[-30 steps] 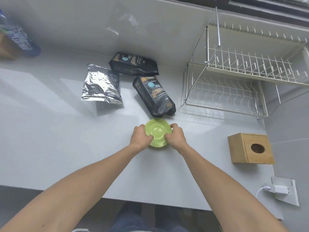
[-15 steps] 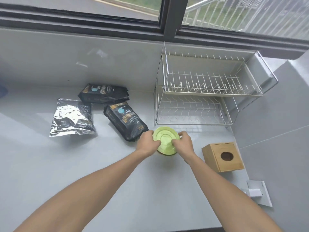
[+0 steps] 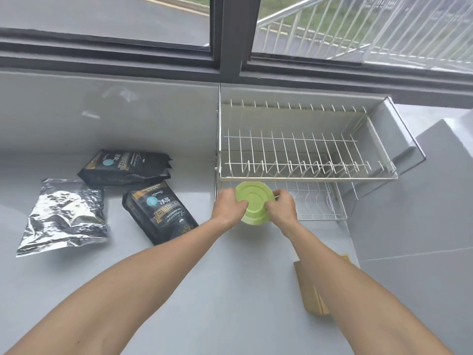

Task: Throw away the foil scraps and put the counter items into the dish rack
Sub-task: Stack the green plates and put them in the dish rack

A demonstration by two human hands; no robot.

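Observation:
Both my hands hold a green saucer stack (image 3: 254, 203) in the air, just in front of the lower tier of the white wire dish rack (image 3: 307, 175). My left hand (image 3: 228, 206) grips its left rim and my right hand (image 3: 281, 209) grips its right rim. A crumpled silver foil bag (image 3: 64, 216) lies on the counter at the left. Two black coffee bags lie near it, one (image 3: 125, 166) by the wall and one (image 3: 160, 211) closer to me.
The grey counter (image 3: 204, 290) runs under my arms. A wooden tissue box (image 3: 311, 290) sits at the right, partly hidden by my right forearm. A window and dark frame run behind the rack. A grey tiled wall rises at the right.
My hands have lifted the green saucers off the counter and carried them toward the rack's lower tier. My view has tilted up, showing the window.

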